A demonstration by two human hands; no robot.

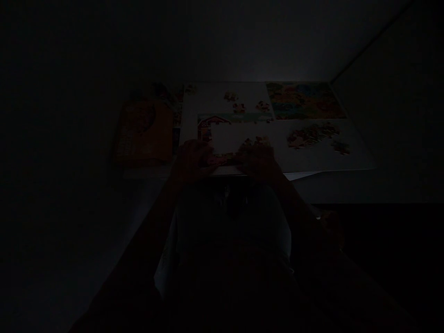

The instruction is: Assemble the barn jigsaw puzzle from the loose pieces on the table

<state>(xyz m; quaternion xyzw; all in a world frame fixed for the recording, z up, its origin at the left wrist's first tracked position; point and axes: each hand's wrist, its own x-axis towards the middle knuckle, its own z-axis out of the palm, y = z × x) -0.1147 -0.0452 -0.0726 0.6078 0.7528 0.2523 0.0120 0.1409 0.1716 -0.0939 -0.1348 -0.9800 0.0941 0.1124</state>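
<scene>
The scene is very dim. A partly assembled jigsaw puzzle [215,125] lies on a white board [312,157], with a barn-like picture section at its upper left. My left hand [192,162] rests at the board's near edge, and my right hand [260,162] lies close by. Both are on or just beside a strip of joined pieces [225,159] between them. Darkness hides whether either hand grips a piece. Small clusters of loose pieces [239,107] sit farther up the board, and a longer cluster [312,135] lies to the right.
A colourful picture sheet [305,101], probably the puzzle's reference image, lies at the board's far right corner. An orange box or book [144,134] stands to the left. The board rests on a pale tabletop [347,189] against a wall.
</scene>
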